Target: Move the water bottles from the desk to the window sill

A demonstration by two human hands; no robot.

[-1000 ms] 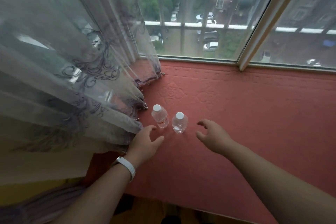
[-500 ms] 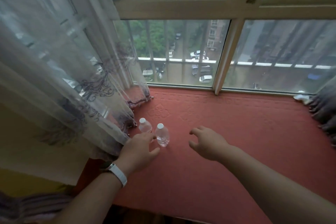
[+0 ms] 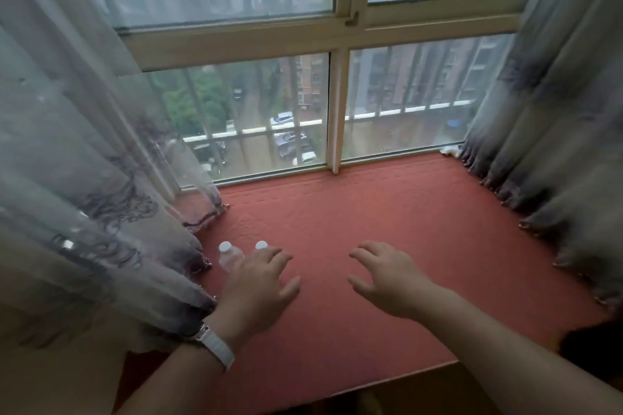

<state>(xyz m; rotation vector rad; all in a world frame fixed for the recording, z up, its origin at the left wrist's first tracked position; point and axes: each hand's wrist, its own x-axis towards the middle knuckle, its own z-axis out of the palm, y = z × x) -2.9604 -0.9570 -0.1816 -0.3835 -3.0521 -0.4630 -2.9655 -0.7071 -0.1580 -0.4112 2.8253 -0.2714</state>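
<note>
Bottles, 2 with white caps, stand upright on the red sill (image 3: 387, 212) near the left curtain (image 3: 84, 195): one (image 3: 228, 255) in plain sight, the other (image 3: 261, 245) mostly hidden behind the left hand (image 3: 259, 283). Left hand and right hand (image 3: 387, 276) hover with fingers spread, grasping nothing.

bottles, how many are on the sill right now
2. One bottle stands by the left curtain; the second bottle is beside it to the right, mostly hidden behind the left hand. None elsewhere on the sill.
</note>
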